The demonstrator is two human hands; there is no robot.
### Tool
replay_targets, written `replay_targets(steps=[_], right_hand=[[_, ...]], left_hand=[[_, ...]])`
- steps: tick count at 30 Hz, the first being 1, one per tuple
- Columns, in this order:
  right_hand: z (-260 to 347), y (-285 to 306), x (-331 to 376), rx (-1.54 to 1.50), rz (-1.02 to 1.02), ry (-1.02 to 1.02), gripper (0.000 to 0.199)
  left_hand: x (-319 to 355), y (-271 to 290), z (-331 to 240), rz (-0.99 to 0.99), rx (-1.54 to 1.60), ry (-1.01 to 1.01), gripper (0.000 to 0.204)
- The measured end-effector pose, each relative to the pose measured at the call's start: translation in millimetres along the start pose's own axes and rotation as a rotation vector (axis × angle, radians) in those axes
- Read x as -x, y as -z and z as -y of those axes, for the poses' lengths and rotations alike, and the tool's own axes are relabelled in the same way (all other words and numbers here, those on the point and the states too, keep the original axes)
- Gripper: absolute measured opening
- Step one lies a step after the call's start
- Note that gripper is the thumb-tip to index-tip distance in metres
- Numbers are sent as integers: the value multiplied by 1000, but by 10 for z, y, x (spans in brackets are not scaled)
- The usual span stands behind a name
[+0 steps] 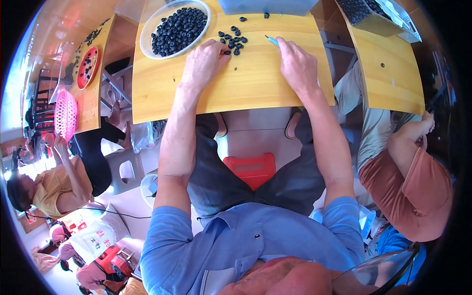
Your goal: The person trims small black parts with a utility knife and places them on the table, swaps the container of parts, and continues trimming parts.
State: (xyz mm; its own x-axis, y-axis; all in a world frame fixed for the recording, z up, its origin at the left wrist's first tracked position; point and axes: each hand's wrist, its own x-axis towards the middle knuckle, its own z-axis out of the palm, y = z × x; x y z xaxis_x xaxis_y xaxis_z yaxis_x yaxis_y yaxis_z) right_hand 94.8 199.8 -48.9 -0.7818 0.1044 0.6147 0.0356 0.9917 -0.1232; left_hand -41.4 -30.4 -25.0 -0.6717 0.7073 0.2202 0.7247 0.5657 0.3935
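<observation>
Your right hand (296,64) covers most of the light blue tool (272,40), only the tip pokes out past your fingers, so its type is unclear. Fingers curled tight on it; left hand (205,61) pinches one dark berry (227,52) at its fingertips. Loose berries (234,39) lie on the yellow table (255,83) just beyond your left fingertips, the white bowl of berries (175,29) further left.
</observation>
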Motion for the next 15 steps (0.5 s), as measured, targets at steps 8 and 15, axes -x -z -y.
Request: replay_targets(steps=[8, 15], right_hand=[[148, 52, -35, -719, 120, -418, 29], [392, 303, -197, -1475, 268, -877, 27]], left_hand=[[-24, 25, -170, -206, 315, -59, 22], [-29, -22, -566, -190, 345, -215, 23]])
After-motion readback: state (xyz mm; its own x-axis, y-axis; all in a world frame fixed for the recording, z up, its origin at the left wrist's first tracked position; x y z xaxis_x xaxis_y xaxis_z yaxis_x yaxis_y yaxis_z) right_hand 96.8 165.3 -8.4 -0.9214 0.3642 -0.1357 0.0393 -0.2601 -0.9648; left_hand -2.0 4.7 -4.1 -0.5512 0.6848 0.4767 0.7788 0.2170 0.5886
